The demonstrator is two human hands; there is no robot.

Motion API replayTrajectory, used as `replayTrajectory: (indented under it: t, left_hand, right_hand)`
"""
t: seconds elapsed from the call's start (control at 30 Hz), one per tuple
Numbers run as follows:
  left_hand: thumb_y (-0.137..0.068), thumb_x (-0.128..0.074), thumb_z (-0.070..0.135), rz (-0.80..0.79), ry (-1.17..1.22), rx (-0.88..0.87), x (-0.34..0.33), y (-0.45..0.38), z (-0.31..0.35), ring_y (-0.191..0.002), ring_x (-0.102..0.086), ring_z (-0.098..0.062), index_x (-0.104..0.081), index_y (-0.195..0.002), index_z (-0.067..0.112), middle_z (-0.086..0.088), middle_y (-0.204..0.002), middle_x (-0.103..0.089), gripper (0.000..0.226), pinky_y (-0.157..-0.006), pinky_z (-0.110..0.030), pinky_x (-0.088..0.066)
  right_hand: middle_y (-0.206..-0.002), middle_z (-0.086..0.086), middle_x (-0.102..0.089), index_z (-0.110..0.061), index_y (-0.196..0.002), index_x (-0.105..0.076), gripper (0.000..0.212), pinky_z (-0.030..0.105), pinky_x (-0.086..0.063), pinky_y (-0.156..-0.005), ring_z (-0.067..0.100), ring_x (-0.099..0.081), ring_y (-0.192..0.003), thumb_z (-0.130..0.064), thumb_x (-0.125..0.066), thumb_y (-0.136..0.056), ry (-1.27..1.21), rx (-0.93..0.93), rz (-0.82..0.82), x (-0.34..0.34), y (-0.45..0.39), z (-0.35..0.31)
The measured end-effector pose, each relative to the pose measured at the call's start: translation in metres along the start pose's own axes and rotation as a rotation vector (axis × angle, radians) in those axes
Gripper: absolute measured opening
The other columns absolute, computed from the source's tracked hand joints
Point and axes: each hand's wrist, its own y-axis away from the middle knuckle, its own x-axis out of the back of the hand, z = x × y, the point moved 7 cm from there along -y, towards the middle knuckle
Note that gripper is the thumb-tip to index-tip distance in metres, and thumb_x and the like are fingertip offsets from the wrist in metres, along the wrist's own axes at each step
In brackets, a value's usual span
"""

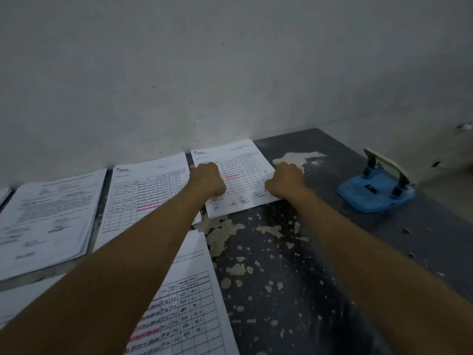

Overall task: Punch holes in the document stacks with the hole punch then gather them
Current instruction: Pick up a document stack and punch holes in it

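Both your arms reach forward over the dark, paint-chipped table [320, 252] to the far document stack [239, 175], the one lying against the wall [230, 73]. Your left hand [206, 178] rests on the left part of that stack with its fingers bent under — only the back of the hand faces the camera, so you cannot tell from here whether the fingers pinch the paper or merely press on it. Your right hand [286, 178] sits at the stack's right edge, partly on the sheet and partly over the table, knuckles up as well; again, whether it grips the paper edge cannot be told.

The top sheet of that stack is a printed table with a pink highlighted row and signatures along its near edge. Just to its left lies a second stack [151, 196] with the same kind of form, also marked in pink, and its near corner is hidden under your left forearm. Further left is a thicker stack of text pages [48, 219]. Near you, under the left forearm, lies another form sheet [189, 308] with handwritten numbers in its columns.

The blue hole punch [377, 187] stands on the table well to the right of your right hand, apart from every stack, its pale lever raised.
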Motion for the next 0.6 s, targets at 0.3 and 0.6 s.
replayTrajectory:
  t: [0.3,0.6]
  left_hand:
    - [-0.081,-0.073,0.024,0.023,-0.041,0.026,-0.003,-0.009,-0.004,-0.103,-0.06,-0.023,-0.046,-0.095,0.012,-0.003,-0.096,-0.06,0.033,-0.11,-0.039,-0.038]
    - [-0.076,-0.08,0.041,0.01,-0.014,0.043,-0.003,-0.01,-0.01,-0.109,-0.059,-0.024,-0.054,-0.114,0.01,-0.006,-0.113,-0.062,0.055,-0.098,-0.034,-0.046]
  right_hand:
    - [-0.084,0.003,-0.062,-0.013,-0.076,-0.054,0.011,0.021,-0.041,-0.051,0.016,-0.057,-0.069,-0.019,-0.063,-0.08,-0.065,-0.135,-0.153,-0.009,-0.019,0.0]
    - [-0.084,0.003,-0.059,-0.011,-0.079,-0.055,0.011,0.022,-0.041,-0.045,0.019,-0.059,-0.071,-0.008,-0.065,-0.082,-0.384,-0.1,-0.056,0.001,-0.024,-0.006]
